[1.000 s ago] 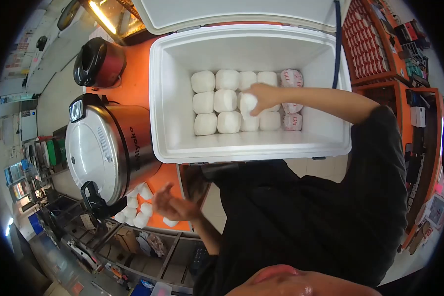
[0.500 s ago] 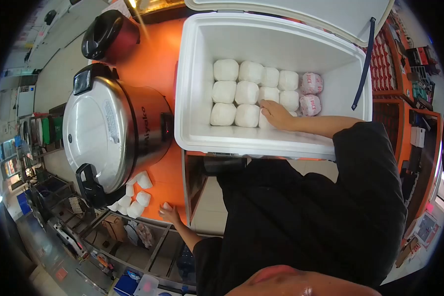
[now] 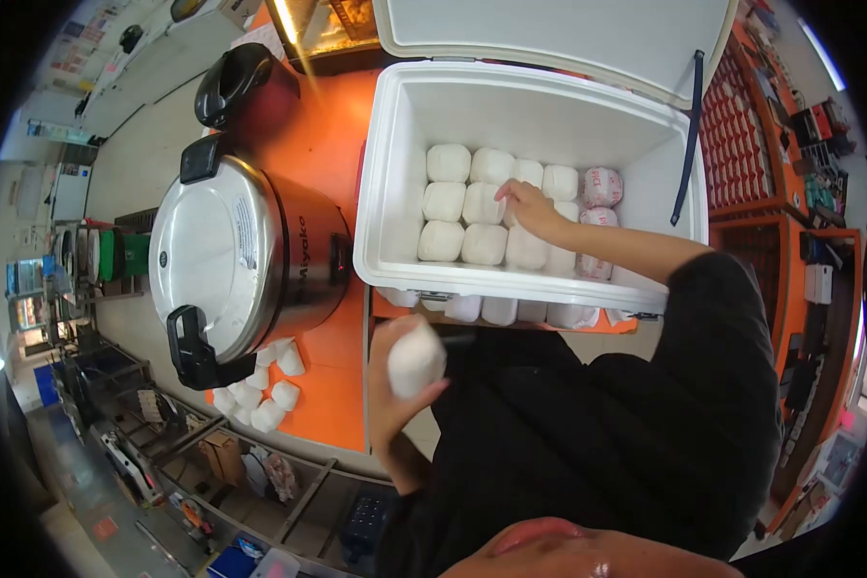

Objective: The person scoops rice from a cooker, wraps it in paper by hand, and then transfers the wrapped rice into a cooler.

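Note:
In the head view my left hand point(image 3: 387, 395) is wrapped round a white paper-wrapped rice pack point(image 3: 415, 362), raised just outside the near left corner of a white cooler box point(image 3: 365, 241). The pack is smeared by motion. Inside the cooler my right hand point(image 3: 538, 210) hovers over or touches rows of white wrapped packs point(image 3: 484, 245), its fingers loosely bent and nothing visible in them. Whether it presses on a pack is hard to tell. At the right end of the rows sit several packs with red print point(image 3: 602, 187).
A large steel Miyako rice cooker point(image 3: 212, 260) stands left of the cooler on an orange counter point(image 3: 332, 376). Several loose white packs point(image 3: 268, 415) lie below it. Behind is a smaller dark red cooker point(image 3: 265, 96). The cooler's lid point(image 3: 559, 34) stands raised, with a dark strap point(image 3: 688, 144).
My left hand has come up and right from the counter's near edge, now with a rice pack in it. My right hand has lifted slightly off the packs. The whole view has shifted a little.

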A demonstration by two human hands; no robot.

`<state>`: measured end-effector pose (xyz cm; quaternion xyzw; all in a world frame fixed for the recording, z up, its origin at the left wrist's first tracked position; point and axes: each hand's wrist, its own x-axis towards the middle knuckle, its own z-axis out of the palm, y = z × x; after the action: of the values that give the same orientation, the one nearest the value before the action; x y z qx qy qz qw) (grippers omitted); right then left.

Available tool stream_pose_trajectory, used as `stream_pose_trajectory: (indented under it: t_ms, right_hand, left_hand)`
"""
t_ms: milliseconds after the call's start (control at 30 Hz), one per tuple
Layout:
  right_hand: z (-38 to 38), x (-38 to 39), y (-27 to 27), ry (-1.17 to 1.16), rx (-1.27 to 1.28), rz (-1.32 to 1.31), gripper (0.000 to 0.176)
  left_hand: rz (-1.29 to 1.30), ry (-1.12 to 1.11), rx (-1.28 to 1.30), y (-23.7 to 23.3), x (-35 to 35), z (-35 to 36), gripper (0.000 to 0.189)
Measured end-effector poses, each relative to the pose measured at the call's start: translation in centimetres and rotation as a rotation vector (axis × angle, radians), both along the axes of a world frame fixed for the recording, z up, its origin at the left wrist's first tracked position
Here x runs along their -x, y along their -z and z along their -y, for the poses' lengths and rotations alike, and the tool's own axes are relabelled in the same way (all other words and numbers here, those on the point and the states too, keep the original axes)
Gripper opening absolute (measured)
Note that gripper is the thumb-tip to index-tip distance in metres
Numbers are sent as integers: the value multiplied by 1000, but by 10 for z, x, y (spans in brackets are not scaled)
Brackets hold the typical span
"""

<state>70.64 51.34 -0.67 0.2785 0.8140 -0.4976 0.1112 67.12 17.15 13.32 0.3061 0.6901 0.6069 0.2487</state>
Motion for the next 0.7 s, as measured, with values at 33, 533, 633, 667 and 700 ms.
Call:
stream_pose_trajectory:
  t_ms: [33,533,633,667,700]
  right_hand:
    - [-6,0,-22,17,270,-169,28]
    - [-69,-18,113,520,326,-40,47]
    - [-36,-23,128,293,-230,47,40]
    - [-39,-26,126,79,-755,131,42]
    - [-42,-34,115,-221,-1065,230,46]
  left_hand:
    - [-183,-88,2,-17,-4,-34,70]
    - [129,31,-304,-7,-20,-22,20]
    - [403,-202,-544,-1,-37,43,18]
    - [375,-380,-424,8,-39,64,18]
    - [339,-571,-301,16,-43,87,17]
